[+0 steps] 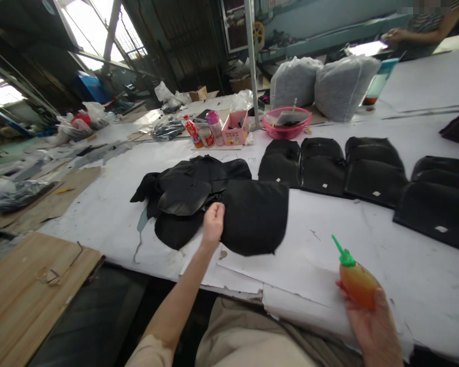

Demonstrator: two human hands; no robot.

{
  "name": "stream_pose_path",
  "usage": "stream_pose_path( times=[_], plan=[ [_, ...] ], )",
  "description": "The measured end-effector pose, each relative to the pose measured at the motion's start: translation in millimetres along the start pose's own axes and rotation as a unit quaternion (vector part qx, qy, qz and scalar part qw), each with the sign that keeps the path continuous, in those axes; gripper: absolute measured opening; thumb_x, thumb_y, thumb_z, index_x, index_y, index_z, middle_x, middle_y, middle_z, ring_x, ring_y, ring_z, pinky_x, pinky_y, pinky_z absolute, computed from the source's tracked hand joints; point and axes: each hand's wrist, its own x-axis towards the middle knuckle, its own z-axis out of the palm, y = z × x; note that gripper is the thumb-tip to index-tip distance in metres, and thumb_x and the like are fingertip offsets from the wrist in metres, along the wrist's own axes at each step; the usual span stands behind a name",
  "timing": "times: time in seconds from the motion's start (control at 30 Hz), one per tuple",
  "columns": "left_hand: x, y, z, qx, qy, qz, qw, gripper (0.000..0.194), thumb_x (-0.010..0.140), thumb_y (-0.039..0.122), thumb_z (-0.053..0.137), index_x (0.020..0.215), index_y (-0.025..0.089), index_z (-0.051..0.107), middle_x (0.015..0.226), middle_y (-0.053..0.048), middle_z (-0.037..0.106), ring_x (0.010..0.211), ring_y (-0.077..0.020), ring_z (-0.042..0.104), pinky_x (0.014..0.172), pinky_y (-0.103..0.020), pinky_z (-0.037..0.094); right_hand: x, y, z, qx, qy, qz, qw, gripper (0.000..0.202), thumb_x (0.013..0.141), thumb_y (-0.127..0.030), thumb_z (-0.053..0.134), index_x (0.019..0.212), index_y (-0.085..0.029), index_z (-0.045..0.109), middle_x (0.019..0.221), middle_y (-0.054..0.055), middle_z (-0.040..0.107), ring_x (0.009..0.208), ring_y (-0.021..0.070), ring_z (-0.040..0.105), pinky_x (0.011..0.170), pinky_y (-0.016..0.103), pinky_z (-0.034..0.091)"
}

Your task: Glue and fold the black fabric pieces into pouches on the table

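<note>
My left hand pinches the near left edge of a flat black leather-like piece with rounded corners. That piece is at the right side of a loose heap of similar black pieces on the white-covered table. In my right hand is a squeeze bottle with orange-amber contents and a green nozzle. The bottle is tilted, its nozzle pointing up and to the left, above the tabletop. My fingers are wrapped round its lower part.
Stacked black pieces with small white tags lie in a row at the right. Behind are a pink basin, a pink box, bottles and stuffed bags. A wooden board sits at left. Another person's arm shows far right.
</note>
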Motion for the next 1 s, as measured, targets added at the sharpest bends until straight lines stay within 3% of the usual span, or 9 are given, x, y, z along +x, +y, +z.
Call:
stream_pose_path(
  times=[0.1,0.17,0.23,0.33,0.43,0.5,0.7,0.87,1.0],
  plan=[
    [-55.9,-29.2,45.4,0.003,-0.094,-0.061,0.994,0.030,0.099,0.039,0.044,0.075,0.021,0.049,0.066,0.003,0.050,0.063,-0.0131,0.050,0.060,-0.023,0.043,0.7,-3.4,-5.4,-0.003,0.030,-0.025,0.999,0.053,0.074,-0.060,0.079,0.111,-0.022,0.073,0.101,0.009,0.077,0.070,0.0207,0.072,0.054,0.026,0.058],
    [-82.4,-40.0,59.7,0.022,-0.136,-0.069,0.988,0.021,0.095,0.033,0.052,0.079,0.020,0.053,0.066,0.003,0.053,0.061,-0.0137,0.054,0.061,-0.025,0.045,-1.2,-8.5,-7.7,-0.007,0.047,-0.041,0.998,0.052,0.071,-0.058,0.082,0.107,-0.020,0.074,0.096,0.009,0.077,0.068,0.0205,0.072,0.053,0.026,0.059],
    [-97.9,-40.4,58.5,0.095,-0.143,-0.023,0.985,0.012,0.092,0.029,0.060,0.099,0.019,0.059,0.082,-0.001,0.063,0.073,-0.0172,0.062,0.072,-0.031,0.051,-4.6,-14.5,-7.9,-0.017,0.060,-0.052,0.997,0.052,0.070,-0.055,0.084,0.106,-0.019,0.074,0.093,0.008,0.077,0.066,0.0199,0.073,0.053,0.026,0.059],
    [-104.3,-30.5,41.2,0.226,-0.169,0.139,0.949,0.042,0.090,0.036,0.070,0.126,0.020,0.057,0.122,-0.013,0.064,0.114,-0.0280,0.062,0.102,-0.047,0.049,-8.6,-20.1,-6.1,-0.029,0.074,-0.062,0.995,0.056,0.065,-0.052,0.089,0.105,-0.018,0.072,0.095,0.006,0.077,0.065,0.0196,0.074,0.053,0.025,0.059],
    [-104.9,-22.7,28.3,0.260,-0.324,0.268,0.869,0.074,0.070,0.054,0.087,0.130,0.021,0.059,0.135,-0.016,0.060,0.129,-0.0347,0.055,0.109,-0.052,0.047,-9.7,-19.8,-4.9,-0.029,0.086,-0.067,0.994,0.057,0.062,-0.051,0.091,0.102,-0.017,0.069,0.093,0.006,0.077,0.065,0.0202,0.074,0.053,0.025,0.059],
    [-108.5,-21.1,27.1,0.292,-0.377,0.312,0.822,0.085,0.060,0.055,0.092,0.130,0.020,0.061,0.134,-0.018,0.060,0.127,-0.0369,0.057,0.105,-0.053,0.050,-10.0,-18.9,-3.8,-0.029,0.094,-0.069,0.993,0.054,0.064,-0.050,0.091,0.100,-0.017,0.067,0.090,0.006,0.077,0.063,0.0202,0.074,0.052,0.026,0.059],
    [-119.5,-24.8,33.8,0.346,-0.321,0.427,0.771,0.051,0.078,0.041,0.083,0.119,0.015,0.067,0.118,-0.017,0.068,0.113,-0.0318,0.066,0.092,-0.044,0.058,-11.6,-21.6,1.9,-0.016,0.097,-0.076,0.992,0.055,0.062,-0.050,0.092,0.098,-0.016,0.067,0.089,0.007,0.077,0.059,0.0205,0.073,0.047,0.027,0.058],
    [-120.6,-25.0,33.4,0.320,-0.322,0.479,0.752,0.020,0.099,0.030,0.059,0.111,0.016,0.067,0.094,-0.009,0.070,0.089,-0.0221,0.067,0.075,-0.033,0.056,-11.9,-23.3,3.4,-0.014,0.085,-0.080,0.993,0.057,0.063,-0.052,0.091,0.101,-0.016,0.070,0.090,0.006,0.077,0.061,0.0204,0.073,0.047,0.026,0.058],
    [-124.9,-26.4,37.9,0.313,-0.329,0.491,0.744,0.021,0.102,0.023,0.052,0.087,0.017,0.064,0.079,-0.005,0.065,0.077,-0.0191,0.063,0.069,-0.030,0.051,-12.4,-22.4,3.5,-0.013,0.090,-0.076,0.993,0.059,0.061,-0.053,0.091,0.101,-0.016,0.071,0.091,0.006,0.077,0.060,0.0198,0.073,0.048,0.026,0.059]
  ],
)
